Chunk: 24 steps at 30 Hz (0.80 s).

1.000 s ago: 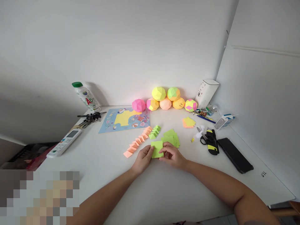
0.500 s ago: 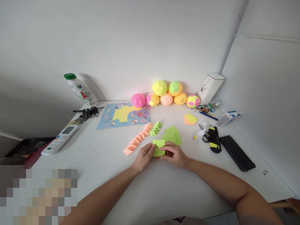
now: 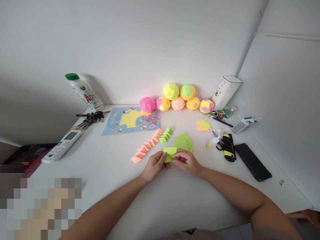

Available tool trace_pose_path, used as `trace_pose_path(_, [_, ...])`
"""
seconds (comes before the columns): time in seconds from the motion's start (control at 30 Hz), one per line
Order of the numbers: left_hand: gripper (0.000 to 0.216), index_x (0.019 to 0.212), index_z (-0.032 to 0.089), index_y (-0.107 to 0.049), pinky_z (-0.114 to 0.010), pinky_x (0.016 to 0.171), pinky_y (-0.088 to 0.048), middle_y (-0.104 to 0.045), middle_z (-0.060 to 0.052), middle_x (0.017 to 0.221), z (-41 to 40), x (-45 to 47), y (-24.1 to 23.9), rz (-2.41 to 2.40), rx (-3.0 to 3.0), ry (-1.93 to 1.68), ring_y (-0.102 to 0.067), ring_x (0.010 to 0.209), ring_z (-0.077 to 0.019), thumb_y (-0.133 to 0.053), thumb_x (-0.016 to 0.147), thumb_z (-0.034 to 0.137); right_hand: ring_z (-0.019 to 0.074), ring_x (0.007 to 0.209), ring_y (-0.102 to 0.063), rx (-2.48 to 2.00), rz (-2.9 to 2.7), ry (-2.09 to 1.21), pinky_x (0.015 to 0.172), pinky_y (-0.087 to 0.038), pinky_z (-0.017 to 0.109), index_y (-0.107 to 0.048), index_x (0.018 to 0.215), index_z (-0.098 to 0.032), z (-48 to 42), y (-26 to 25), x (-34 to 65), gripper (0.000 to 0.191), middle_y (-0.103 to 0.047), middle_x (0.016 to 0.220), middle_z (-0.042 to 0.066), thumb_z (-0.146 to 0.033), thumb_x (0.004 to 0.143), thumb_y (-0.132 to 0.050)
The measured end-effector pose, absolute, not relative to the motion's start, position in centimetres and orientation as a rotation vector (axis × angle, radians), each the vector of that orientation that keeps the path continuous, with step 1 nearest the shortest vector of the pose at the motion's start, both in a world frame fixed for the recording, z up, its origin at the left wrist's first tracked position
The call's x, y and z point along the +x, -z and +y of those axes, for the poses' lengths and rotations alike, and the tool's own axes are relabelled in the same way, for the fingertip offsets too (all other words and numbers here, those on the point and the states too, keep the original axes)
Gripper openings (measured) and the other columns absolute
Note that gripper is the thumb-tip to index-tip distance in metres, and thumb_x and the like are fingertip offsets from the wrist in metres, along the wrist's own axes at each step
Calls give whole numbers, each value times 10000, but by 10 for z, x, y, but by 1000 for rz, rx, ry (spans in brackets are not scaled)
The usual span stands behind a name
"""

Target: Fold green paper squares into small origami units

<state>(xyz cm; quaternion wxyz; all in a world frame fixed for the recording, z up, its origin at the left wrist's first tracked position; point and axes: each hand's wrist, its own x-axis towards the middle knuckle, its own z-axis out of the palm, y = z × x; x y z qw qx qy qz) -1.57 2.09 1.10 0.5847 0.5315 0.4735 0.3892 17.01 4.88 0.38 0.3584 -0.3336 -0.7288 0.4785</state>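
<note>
A green square of paper is held between both hands above the near part of the table, and it looks shorter from top to bottom than wide. My left hand pinches its left side with the thumb in front. On the right side, my right hand grips it with thumb and fingers. Just beyond lies a loose pile of green paper squares. Left of that pile stand a short row of folded green pieces and a longer slanting row of folded peach pieces.
Faceted paper balls stand stacked against the wall, beside a blue illustrated board. Scissors, a black phone and yellow and orange paper lie rightward. A remote control and a bottle occupy the left.
The green paper in my hands has gone from a full square to a shorter shape, its lower edge now higher. My hands have stayed almost in place; the view has shifted slightly.
</note>
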Motion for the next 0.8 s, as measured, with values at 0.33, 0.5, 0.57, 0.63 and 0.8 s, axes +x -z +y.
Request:
trace_pose_path(0.33, [345, 965, 171, -598, -307, 726, -483, -665, -58, 880, 18, -17, -14, 1022, 1303, -844, -597, 779, -186, -576, 790, 467, 111, 580, -548, -1005, -1662, -1460, 518, -450, 241, -653, 748, -150, 47, -8, 169, 175, -641, 713, 31, -323, 773, -648])
trace_pose_path(0.5, [322, 910, 168, -581, -306, 696, -475, -659, -65, 864, 18, -16, -10, 1056, 1306, -828, -585, 734, -174, -549, 804, 470, 108, 534, -546, -1049, -1637, -1453, 484, -466, 237, -639, 740, -153, 46, -9, 169, 195, -664, 687, 36, -346, 764, -653])
trace_pose_path(0.57, [321, 902, 169, -577, -302, 691, -472, -663, -64, 855, 18, -16, -10, 1059, 1299, -825, -585, 728, -173, -551, 800, 473, 105, 508, -542, -1062, -1621, -1446, 463, -468, 234, -633, 736, -155, 45, -9, 169, 204, -659, 662, 30, -356, 754, -661])
trace_pose_path(0.63, [322, 894, 175, -585, -300, 685, -475, -670, -60, 842, 19, -16, -10, 1068, 1296, -821, -591, 727, -177, -556, 794, 480, 103, 489, -539, -1069, -1619, -1420, 447, -470, 233, -628, 726, -158, 45, -8, 169, 216, -646, 635, 19, -370, 747, -664])
trace_pose_path(0.8, [326, 890, 176, -608, -302, 675, -486, -683, -60, 821, 19, -16, -7, 1089, 1305, -822, -603, 730, -185, -559, 793, 483, 100, 474, -547, -1055, -1639, -1375, 436, -479, 229, -620, 729, -158, 45, -4, 169, 224, -628, 610, 7, -378, 755, -655])
